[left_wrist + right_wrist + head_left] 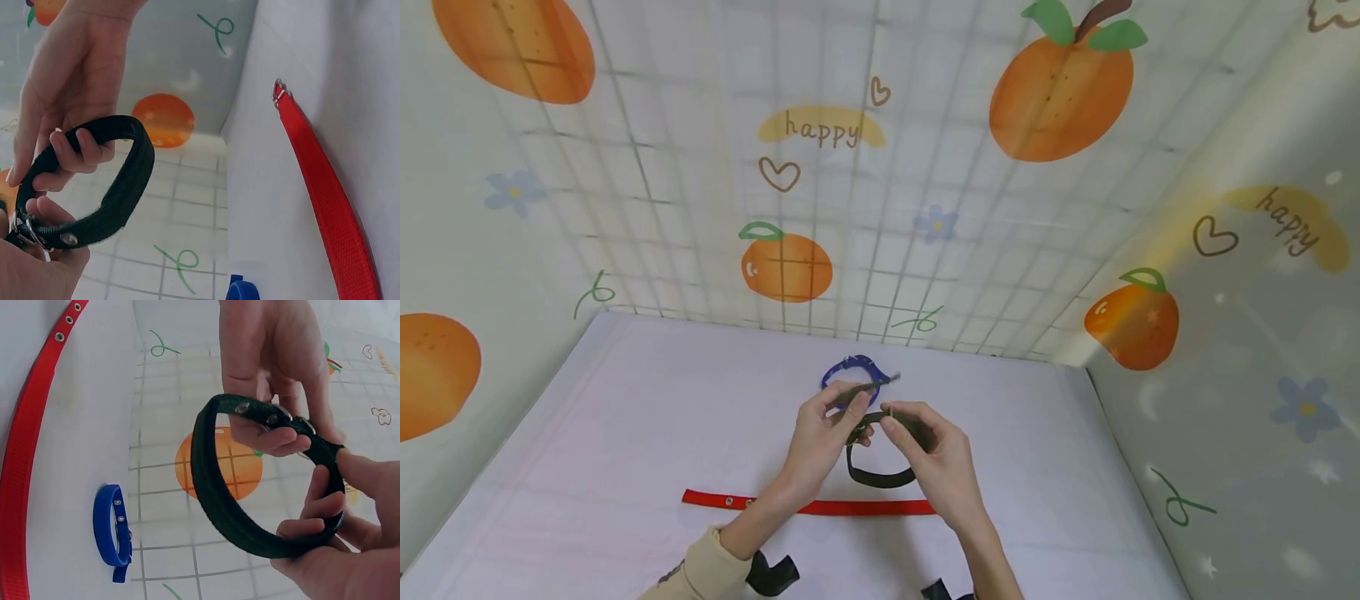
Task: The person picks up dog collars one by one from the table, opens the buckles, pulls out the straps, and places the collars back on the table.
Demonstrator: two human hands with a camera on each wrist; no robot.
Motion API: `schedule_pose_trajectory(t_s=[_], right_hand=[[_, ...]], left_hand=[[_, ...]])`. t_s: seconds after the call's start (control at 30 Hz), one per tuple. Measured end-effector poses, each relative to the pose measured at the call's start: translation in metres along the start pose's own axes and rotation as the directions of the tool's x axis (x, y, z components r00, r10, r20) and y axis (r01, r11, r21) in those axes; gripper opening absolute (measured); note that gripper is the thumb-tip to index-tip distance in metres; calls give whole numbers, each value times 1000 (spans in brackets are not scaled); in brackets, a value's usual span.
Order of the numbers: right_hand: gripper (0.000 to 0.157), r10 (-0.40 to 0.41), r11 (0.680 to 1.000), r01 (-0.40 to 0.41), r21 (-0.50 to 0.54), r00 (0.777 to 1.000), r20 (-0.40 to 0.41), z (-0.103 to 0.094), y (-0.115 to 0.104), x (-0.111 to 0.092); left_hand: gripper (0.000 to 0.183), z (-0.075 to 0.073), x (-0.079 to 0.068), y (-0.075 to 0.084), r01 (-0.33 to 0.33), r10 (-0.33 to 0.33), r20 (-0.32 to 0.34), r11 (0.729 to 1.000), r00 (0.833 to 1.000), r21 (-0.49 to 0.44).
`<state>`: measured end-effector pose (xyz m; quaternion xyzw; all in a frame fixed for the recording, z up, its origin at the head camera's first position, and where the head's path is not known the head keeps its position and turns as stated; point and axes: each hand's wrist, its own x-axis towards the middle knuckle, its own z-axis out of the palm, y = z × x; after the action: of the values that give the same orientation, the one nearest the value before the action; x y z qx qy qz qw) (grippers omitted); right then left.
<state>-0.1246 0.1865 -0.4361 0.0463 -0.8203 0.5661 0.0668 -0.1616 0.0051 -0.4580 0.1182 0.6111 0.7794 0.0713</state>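
A dark green collar [880,479] is bent into a loop and held up above the table by both hands. My left hand [823,429] pinches it by the metal buckle [26,230], where the strap's end sticks out. On the other side of the loop, my right hand [940,458] grips the band, with fingers curled inside it in the right wrist view. Metal eyelets [242,409] show near the buckle. Behind the hands lies a blue collar [111,534], buckled into a ring. A red collar [865,507] stretches flat across the table, nearer the body.
The table [587,467] has a pale cloth. A printed curtain [850,192] with oranges and a grid hangs behind it, and more printed sheeting [1262,350] stands at the right. Black objects [772,575] show by the forearms at the front.
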Motion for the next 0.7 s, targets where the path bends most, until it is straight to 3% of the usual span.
schedule_pose_trajectory(t_s=[0.3,0.5,0.7], right_hand=[[22,41,998,-39,44,998,-46,2,4,-1],[16,15,992,-4,123,996,-86,3,5,-1],[13,3,989,12,145,995,-103,4,5,-1]], left_hand=[[35,-1,-2,1,-32,29,29,990,999,134],[34,-2,-2,0,-32,23,43,974,999,223],[33,-2,-2,0,-53,48,25,974,999,222]])
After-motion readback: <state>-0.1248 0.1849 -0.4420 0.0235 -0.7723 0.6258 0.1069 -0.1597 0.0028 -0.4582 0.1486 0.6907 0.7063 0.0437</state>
